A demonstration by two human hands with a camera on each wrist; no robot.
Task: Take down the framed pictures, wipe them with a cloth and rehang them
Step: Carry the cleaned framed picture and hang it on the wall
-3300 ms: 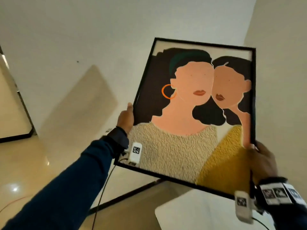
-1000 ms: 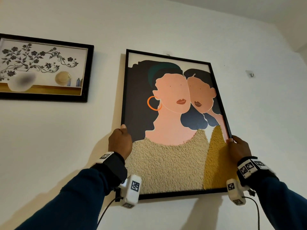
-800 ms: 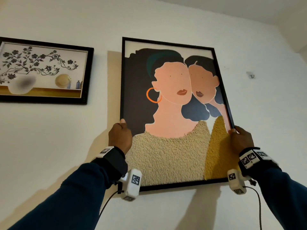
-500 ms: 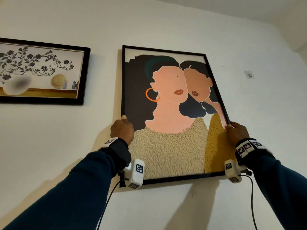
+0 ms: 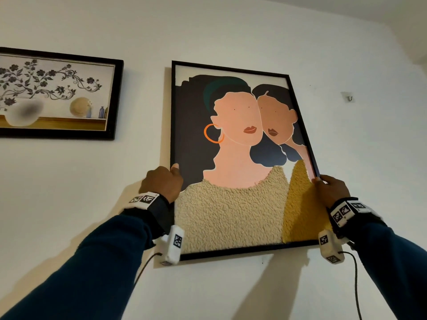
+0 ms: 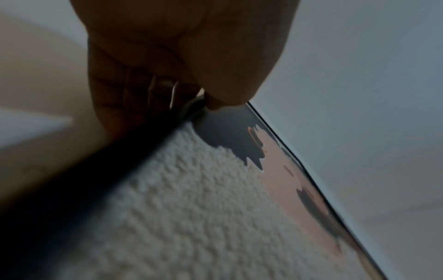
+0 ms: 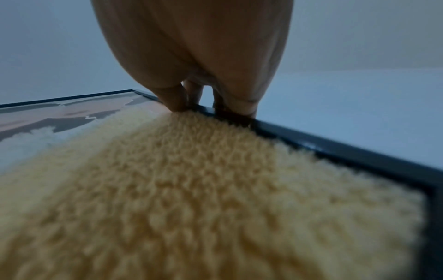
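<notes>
A black-framed picture of two women (image 5: 233, 144) is held up flat against the white wall, slightly tilted. My left hand (image 5: 163, 182) grips its left edge at mid height, thumb on the front and fingers behind the frame (image 6: 182, 106). My right hand (image 5: 328, 188) grips the right edge, thumb on the front by the yellow textured patch (image 7: 191, 180), fingers round the frame rail (image 7: 335, 149). How the frame's top hangs is hidden behind it.
A second black-framed picture with a floral vase (image 5: 57, 93) hangs on the wall to the left. A small bare wall hook (image 5: 348, 97) sits to the upper right of the held picture. Ceiling and a side wall meet at the top right corner.
The picture went from being carried tilted in the air to being up against the wall. Over the last second it shifted slightly up and down on the wall, with both hands keeping their grip.
</notes>
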